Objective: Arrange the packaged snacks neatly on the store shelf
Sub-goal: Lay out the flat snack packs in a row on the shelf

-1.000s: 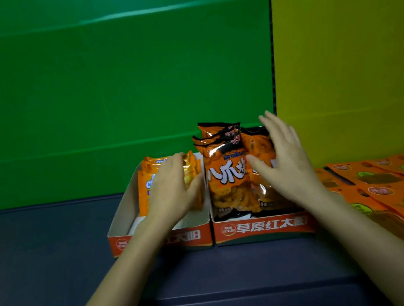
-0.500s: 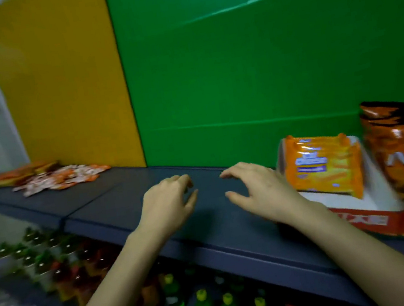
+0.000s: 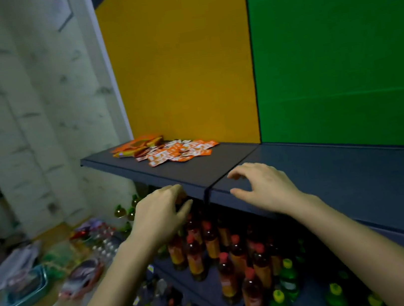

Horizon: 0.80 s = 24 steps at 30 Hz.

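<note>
Small orange-and-white snack packets lie in a loose, flat heap on the dark blue-grey metal shelf, at its far left end against the yellow back panel. The heap's long axis runs left to right along the panel; the single packets point every way, none lined up. At the heap's left end lie a few larger orange pouches, flat too, though blur makes their print unreadable.

Well nearer than the heap, the right hand hovers palm-down over the shelf's front edge, fingers spread and curled, holding nothing. The left hand hangs just before the shelf edge, beside the seam between two shelf boards, fingers loosely bent and empty.

On the lower shelf stand upright plastic bottles: red-capped amber ones in rows, with green yellow-capped ones to their right. On the floor at left sits a teal plastic basket among blurred packages, its contents probably packets.
</note>
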### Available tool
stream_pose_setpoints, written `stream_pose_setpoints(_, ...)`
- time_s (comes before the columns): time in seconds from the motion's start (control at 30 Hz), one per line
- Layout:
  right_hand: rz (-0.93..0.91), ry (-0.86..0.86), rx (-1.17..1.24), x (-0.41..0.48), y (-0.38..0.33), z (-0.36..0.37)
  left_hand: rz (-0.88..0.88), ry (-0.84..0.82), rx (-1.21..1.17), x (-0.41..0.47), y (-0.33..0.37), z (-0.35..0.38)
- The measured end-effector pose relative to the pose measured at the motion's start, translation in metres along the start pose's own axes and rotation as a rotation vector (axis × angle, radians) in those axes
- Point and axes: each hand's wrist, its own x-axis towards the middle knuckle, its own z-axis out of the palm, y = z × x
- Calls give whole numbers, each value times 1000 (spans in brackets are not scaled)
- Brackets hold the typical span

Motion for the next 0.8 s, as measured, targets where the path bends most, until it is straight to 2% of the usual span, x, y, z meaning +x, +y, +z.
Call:
stream_pose_setpoints(0.37, -46, -76, 75, 157, -74, 83, -145, -4, -34, 24, -147, 41)
stream_pose_setpoints(0.53, -78, -61, 62, 250, -81, 120, -161, -13, -15, 79, -213, 70)
stream_pose_setpoints(0.8, 38, -67, 124, 405, -87, 171, -154, -35, 0, 176, -330, 109)
